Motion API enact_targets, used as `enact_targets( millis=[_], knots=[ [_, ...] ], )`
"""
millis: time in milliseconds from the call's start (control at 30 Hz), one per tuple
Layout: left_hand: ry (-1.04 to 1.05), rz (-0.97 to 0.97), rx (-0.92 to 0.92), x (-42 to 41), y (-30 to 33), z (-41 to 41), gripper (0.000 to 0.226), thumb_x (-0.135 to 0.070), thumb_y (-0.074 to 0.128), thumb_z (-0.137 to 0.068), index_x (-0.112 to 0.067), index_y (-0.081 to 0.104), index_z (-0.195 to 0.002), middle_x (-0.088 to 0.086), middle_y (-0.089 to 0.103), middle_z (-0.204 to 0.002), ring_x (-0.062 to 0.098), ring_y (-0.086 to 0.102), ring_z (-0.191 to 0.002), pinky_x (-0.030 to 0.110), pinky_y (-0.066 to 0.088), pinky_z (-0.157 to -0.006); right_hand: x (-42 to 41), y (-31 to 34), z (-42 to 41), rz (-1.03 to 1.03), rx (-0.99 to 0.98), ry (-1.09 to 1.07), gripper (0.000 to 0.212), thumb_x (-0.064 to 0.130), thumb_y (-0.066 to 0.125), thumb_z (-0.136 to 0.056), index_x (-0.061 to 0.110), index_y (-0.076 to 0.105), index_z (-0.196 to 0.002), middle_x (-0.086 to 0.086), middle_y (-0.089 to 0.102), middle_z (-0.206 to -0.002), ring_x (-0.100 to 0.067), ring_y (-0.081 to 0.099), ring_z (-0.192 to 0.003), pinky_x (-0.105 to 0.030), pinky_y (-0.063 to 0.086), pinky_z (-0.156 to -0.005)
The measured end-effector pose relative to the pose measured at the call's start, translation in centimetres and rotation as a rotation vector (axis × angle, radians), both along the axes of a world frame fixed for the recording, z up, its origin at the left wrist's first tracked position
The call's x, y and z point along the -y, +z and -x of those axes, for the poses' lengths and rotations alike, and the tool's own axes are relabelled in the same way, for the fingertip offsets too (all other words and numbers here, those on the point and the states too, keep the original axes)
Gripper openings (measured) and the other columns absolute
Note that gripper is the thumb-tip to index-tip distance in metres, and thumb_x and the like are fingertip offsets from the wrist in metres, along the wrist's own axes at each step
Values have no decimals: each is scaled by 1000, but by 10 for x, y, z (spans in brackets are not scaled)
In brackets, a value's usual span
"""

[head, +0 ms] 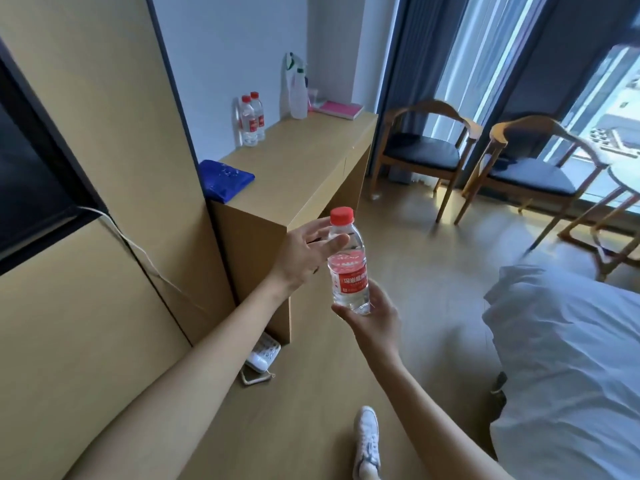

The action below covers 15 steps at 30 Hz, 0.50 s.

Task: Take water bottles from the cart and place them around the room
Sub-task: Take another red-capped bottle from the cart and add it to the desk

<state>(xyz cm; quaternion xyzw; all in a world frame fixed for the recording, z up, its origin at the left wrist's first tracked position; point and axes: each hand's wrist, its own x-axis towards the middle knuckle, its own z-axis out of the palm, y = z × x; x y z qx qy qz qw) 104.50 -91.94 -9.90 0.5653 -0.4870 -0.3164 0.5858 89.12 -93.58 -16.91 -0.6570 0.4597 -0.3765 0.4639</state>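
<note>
In the head view, a water bottle (348,261) with a red cap is held upright in mid-air, in front of the near end of the wooden table (304,168). It is supported from below by the right hand (372,315), whose fingers are curled around the base only; the label and upper body are left free. The left hand (306,252) is spread open beside the bottle's shoulder, with a fingertip laid against or just short of the clear plastic; which of the two cannot be told.

Two more bottles (252,119) are seen standing together at the back of the table against the wall, with a spray bottle (298,95) and a pink book (338,109) farther along. A blue cloth (225,178) lies on the table's near corner. The cart is not in view.

The grip is judged the weak point: with only the base cupped, the bottle could tip sideways if it is moved quickly or if the open left hand nudges it. If it is set on the near corner, the cloth could give an uneven footing and the bottle could topple. A phone (258,375) and a remote (265,353) lie on the floor below and could be struck by a dropped bottle.
</note>
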Motion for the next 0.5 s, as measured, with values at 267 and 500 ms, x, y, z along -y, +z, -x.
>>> enact_targets(
  millis=[267,500],
  knots=[
    [126,44,-112,172,22,-44,47,-44,70,-66,-22,66,-107,-6,73,-99,13,68,-96,24,54,-78,204,14,-59,-14,15,153,54,23,83,-62,31,62,-112,15,70,-95,5,64,-87,-12,48,-77],
    [328,25,-101,269,24,-107,50,-47,72,-68,-18,67,-108,-2,72,-103,12,67,-99,30,53,-84,327,26,-130,-25,-23,336,53,16,80,-64,32,60,-110,16,67,-89,10,61,-80,-3,44,-65]
  ],
)
